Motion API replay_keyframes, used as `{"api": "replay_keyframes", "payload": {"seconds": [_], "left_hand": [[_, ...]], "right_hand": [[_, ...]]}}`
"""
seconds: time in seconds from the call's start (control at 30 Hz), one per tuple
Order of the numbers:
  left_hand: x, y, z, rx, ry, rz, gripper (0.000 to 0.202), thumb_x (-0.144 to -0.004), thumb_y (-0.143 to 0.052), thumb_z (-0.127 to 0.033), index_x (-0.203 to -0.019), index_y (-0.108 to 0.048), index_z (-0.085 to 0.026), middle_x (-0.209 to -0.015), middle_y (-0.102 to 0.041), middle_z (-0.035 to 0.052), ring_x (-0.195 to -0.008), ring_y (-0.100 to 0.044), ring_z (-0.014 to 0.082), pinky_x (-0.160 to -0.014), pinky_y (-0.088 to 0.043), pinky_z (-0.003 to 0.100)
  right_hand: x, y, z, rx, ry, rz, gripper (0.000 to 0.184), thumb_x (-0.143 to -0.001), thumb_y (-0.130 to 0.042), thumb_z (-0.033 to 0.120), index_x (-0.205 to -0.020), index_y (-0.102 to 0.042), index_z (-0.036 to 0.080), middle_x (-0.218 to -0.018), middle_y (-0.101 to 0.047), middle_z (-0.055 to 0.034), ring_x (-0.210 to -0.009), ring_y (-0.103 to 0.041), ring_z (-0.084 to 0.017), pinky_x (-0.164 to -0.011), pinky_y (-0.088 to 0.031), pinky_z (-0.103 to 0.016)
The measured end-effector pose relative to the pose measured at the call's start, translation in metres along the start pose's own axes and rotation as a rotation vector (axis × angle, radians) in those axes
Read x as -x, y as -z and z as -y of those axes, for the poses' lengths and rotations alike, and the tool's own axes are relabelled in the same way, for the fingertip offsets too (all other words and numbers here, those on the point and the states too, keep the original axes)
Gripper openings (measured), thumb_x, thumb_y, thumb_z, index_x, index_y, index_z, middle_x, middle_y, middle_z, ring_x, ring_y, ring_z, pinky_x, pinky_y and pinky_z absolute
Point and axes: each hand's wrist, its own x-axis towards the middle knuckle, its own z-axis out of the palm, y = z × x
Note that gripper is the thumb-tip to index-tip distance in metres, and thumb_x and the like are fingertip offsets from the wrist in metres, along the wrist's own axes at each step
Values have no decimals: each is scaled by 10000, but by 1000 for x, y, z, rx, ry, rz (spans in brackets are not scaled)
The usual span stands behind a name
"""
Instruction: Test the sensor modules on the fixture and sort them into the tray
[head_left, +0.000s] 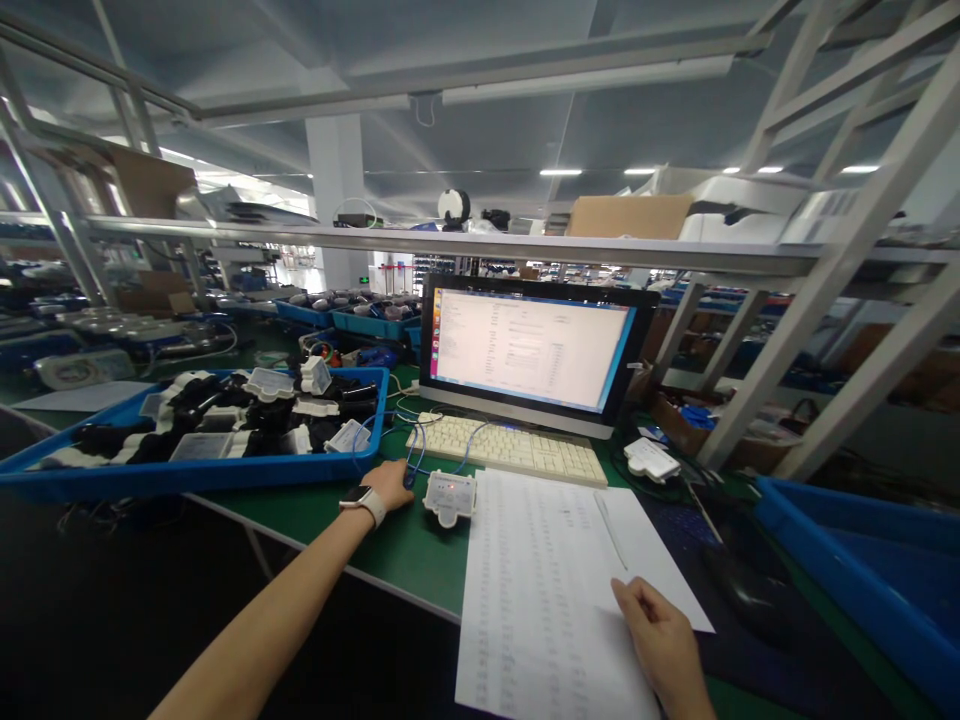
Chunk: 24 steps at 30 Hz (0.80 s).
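My left hand [391, 484], with a watch on the wrist, reaches forward on the green table. Its fingers close around the blue cable [415, 455] beside a small white device [449, 497] with lit indicator lights. My right hand [660, 640] rests near the lower right edge of a large printed paper sheet [540, 590]. The fingers are curled down against the sheet and hold nothing. A thin pen [611, 532] lies on the paper ahead of that hand.
A monitor [529, 350] and a white keyboard [510, 448] stand behind the paper. A blue tray [187, 470] of several black and white devices sits left. Another blue bin [862, 570] is at right, with a black mouse [742, 590] and a white device [651, 458] nearby.
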Motion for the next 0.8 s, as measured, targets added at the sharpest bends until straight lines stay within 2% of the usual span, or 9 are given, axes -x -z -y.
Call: {"api": "replay_keyframes", "payload": {"seconds": [0.17, 0.27, 0.37, 0.43, 0.5, 0.63, 0.8], "left_hand": [[0, 8, 8, 61, -23, -15, 220, -848, -582, -316, -977, -584, -137, -995, -601, 54, -900, -591, 180, -792, -499, 379], [3, 15, 6, 175, -89, -99, 157, -813, -610, -266, -893, -604, -130, -912, -629, 55, -876, -606, 193, -810, -493, 377], [10, 16, -2, 351, -222, -210, 199, -821, -548, -256, -983, -588, -148, -964, -646, 58, -922, -610, 189, -863, -481, 326], [16, 14, -8, 471, -310, -273, 282, -841, -487, -282, -1086, -548, -157, -1076, -627, 56, -999, -589, 174, -912, -461, 301], [22, 9, -14, 570, -371, -321, 320, -838, -464, -306, -1111, -542, -158, -1139, -607, 60, -1056, -564, 181, -952, -440, 311], [27, 1, -18, 716, -424, -380, 336, -821, -470, -357, -1072, -572, -158, -1117, -623, 69, -1053, -566, 211, -964, -432, 352], [26, -10, -22, 822, -456, -379, 331, -799, -495, -382, -1015, -593, -150, -1048, -647, 73, -1002, -592, 211, -925, -458, 334]], "right_hand": [[0, 0, 2, -13, -2, -8, 447, -681, -486, 589, -500, -281, 235, -520, -213, 50, -473, -263, -108, -439, -276, -243], [1, 1, 4, -20, 1, -6, 449, -681, -484, 589, -500, -275, 235, -518, -214, 51, -472, -263, -107, -434, -276, -240], [1, 2, 7, -23, 9, -16, 456, -683, -483, 594, -497, -275, 233, -510, -217, 51, -470, -265, -107, -430, -280, -238], [1, 2, 10, -18, 8, -14, 462, -681, -482, 602, -490, -284, 231, -502, -221, 50, -465, -265, -107, -426, -282, -238], [1, 2, 12, -11, 0, -6, 466, -680, -482, 608, -486, -291, 230, -498, -226, 49, -462, -271, -108, -426, -285, -240], [2, 2, 16, -12, 1, -15, 474, -680, -481, 615, -485, -284, 231, -495, -229, 48, -465, -272, -109, -426, -287, -237], [2, 2, 16, -10, -7, -13, 465, -682, -481, 607, -487, -286, 232, -497, -225, 50, -466, -264, -107, -427, -285, -237]]}}
